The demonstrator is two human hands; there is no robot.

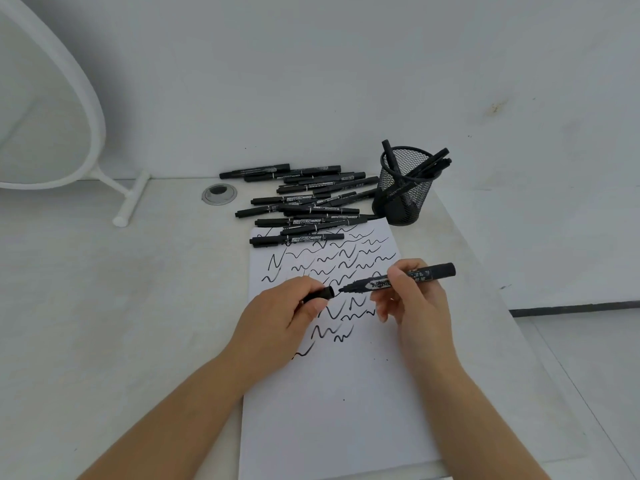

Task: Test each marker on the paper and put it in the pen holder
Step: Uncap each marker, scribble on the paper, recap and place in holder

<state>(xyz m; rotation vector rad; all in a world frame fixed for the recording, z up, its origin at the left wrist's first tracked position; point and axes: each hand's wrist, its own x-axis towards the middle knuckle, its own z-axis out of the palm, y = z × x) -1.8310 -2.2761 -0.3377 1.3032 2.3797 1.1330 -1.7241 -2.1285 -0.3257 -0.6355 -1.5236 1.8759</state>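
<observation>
My right hand (412, 299) grips a black marker (436, 273) held level above the paper (332, 410), its bare tip pointing left. My left hand (280, 317) pinches the marker's black cap (320, 294), whose open end faces the tip with a small gap between them. The white sheet carries many black squiggles over its upper half. A heap of several black markers (304, 206) lies across the sheet's far edge. The black mesh pen holder (405, 188) stands at the far right with several markers leaning inside.
The white table (121, 306) ends close to the right of the paper, with floor beyond. A round metal grommet (219, 194) sits left of the marker heap. A white framed stand (128, 199) rests at the back left against the wall.
</observation>
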